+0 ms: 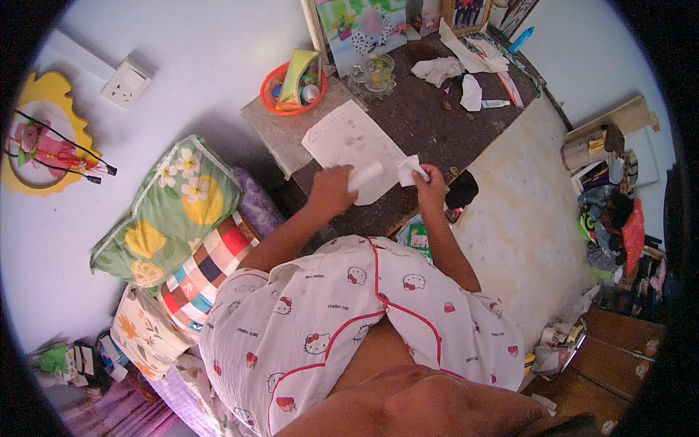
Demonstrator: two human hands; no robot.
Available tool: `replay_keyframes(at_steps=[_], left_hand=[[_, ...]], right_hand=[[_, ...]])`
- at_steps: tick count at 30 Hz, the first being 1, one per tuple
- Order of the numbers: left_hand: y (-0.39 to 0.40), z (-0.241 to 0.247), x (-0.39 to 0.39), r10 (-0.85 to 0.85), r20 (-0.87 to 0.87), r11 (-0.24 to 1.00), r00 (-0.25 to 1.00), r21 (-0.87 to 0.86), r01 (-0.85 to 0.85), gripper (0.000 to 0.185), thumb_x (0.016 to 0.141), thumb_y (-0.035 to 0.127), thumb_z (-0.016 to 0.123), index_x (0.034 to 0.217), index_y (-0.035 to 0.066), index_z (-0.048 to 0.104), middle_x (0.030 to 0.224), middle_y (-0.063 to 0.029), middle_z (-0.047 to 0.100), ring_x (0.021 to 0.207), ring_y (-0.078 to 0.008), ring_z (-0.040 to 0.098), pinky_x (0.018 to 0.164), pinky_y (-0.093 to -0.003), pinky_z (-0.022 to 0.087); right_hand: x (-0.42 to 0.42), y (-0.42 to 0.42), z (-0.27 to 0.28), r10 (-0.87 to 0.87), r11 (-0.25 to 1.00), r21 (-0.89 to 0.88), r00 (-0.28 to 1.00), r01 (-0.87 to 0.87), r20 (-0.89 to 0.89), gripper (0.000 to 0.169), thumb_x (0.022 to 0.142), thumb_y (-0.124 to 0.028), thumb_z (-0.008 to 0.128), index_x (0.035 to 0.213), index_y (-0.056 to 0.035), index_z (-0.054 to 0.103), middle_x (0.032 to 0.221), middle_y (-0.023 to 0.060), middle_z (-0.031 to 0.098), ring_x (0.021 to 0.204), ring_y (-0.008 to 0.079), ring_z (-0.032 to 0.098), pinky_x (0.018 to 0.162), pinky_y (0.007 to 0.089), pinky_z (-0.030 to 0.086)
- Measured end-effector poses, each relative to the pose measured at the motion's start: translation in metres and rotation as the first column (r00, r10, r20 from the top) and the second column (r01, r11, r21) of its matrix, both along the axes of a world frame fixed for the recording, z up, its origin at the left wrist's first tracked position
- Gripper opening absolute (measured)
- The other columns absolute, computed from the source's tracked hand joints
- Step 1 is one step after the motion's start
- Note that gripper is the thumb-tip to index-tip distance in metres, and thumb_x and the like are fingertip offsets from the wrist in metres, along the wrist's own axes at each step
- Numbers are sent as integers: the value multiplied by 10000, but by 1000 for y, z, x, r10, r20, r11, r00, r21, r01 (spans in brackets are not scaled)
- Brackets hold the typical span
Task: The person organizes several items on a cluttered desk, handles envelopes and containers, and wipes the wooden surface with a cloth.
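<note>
A white paper sheet point(341, 134) with grey smudges lies on the dark tabletop point(480, 134), reaching over a transparent cover point(273, 123) at the left. Over the sheet's near part is my left hand point(333, 191), its fingers closed about a blurred white strip point(367, 176), apparently folded paper or tissue. By the sheet's right corner, my right hand point(434, 185) pinches a crumpled white tissue point(409, 170) between thumb and fingers. The tissue overlaps the corner of the sheet.
An orange basket point(264, 94) with small items and a glass cup point(377, 74) on a glass dish stand behind the sheet. Farther right lie crumpled tissue point(437, 70), a small white tube point(495, 104) and a blue marker point(521, 40). A green pillow point(169, 218) is at left.
</note>
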State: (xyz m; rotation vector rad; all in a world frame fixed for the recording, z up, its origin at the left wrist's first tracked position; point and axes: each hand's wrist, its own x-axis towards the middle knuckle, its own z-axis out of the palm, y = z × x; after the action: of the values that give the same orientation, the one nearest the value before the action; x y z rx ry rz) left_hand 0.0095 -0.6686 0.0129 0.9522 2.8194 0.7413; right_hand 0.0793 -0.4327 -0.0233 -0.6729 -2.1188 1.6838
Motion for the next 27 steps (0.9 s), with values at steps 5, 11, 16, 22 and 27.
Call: replay_keyframes(at_steps=[5, 11, 16, 22, 27], left_hand=[[-47, 27, -102, 407, 38, 804, 913, 459, -378, 510, 755, 178, 679, 1141, -55, 442, 1070, -235, 520, 1010, -342, 523, 881, -415, 415], [-57, 48, -220, 505, 79, 720, 860, 511, -469, 598, 784, 252, 687, 1140, -40, 307, 935, -281, 556, 835, -389, 603, 713, -418, 478], [-100, -40, -330, 411, 7, 841, 912, 383, -382, 582, 837, 256, 564, 1226, -8, 222, 972, -294, 578, 908, -409, 595, 811, -421, 460], [-77, -33, -323, 403, -40, 913, 914, -56, -405, 613, 788, 339, 614, 1214, 8, 323, 1010, -250, 595, 962, -396, 580, 837, -467, 443], [-64, 0, -282, 447, -356, 877, 821, -7, -481, 432, 760, 290, 648, 1069, 14, 528, 966, -208, 596, 961, -369, 560, 839, -454, 432]], right_hand=[[14, -8, -28, -34, 930, 360, 995, 67, -96, 217, 776, -106, 645, 965, -24, 578, 926, 122, 607, 849, 249, 582, 769, 351, 450], [24, -27, -35, 34, 887, 459, 986, 47, -166, 181, 751, -43, 604, 930, -25, 585, 917, 166, 591, 879, 341, 568, 792, 403, 442], [32, -45, -29, 123, 877, 480, 972, -13, -199, 162, 765, -76, 607, 918, -26, 588, 890, 169, 588, 852, 350, 567, 749, 410, 453], [47, -37, -26, 68, 892, 452, 992, -11, -110, 174, 779, -105, 615, 930, -23, 586, 862, 167, 585, 823, 335, 577, 696, 397, 462], [45, -32, -14, -6, 931, 363, 999, 23, -48, 182, 802, -122, 610, 952, -20, 588, 869, 161, 588, 811, 307, 588, 685, 380, 462]])
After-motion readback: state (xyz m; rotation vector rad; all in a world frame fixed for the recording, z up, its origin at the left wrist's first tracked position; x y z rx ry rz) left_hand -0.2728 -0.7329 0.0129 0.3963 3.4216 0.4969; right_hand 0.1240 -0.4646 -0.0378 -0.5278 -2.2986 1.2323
